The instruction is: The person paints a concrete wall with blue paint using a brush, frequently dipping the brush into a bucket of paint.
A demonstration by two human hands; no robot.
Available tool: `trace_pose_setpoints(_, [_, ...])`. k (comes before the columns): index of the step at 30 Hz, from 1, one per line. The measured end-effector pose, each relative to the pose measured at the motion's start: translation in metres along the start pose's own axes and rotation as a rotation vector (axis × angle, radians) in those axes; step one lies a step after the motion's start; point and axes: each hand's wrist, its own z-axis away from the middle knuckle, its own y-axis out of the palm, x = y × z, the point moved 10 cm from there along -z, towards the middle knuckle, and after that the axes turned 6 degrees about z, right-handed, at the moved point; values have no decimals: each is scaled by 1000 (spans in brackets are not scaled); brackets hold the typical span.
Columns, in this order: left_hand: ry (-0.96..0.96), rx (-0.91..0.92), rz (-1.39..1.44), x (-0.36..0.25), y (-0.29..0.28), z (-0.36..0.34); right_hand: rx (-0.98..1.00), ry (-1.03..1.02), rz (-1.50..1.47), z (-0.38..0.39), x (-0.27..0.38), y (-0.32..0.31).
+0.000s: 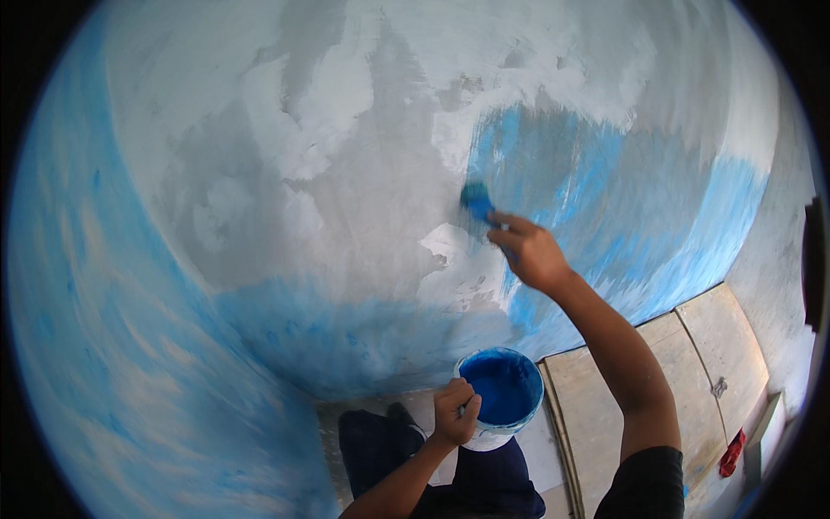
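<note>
My right hand (529,253) is raised against the wall (346,173) and grips a paintbrush (478,201) whose bristles are loaded with blue paint and press on the plaster at the left edge of a blue patch. My left hand (455,413) holds a small white bucket (501,394) by its rim, low and close to my body. The bucket is filled with bright blue paint. The wall is grey and white plaster in the middle, with blue paint along the bottom, the left side and the right.
Wooden boards (657,381) lie flat on the floor at the lower right, beside the wall. A small red object (733,453) rests near the boards' far edge. My dark trousers (415,458) show below the bucket.
</note>
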Motion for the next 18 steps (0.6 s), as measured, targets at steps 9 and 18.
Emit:
trace_pose_setpoints(9, [-6, -5, -46, -1, -2, 1, -166, 134, -291, -61, -52, -84])
trace_pose_setpoints(18, [-8, -19, -32, -1, -3, 1, 108, 5, -87, 20, -6, 29])
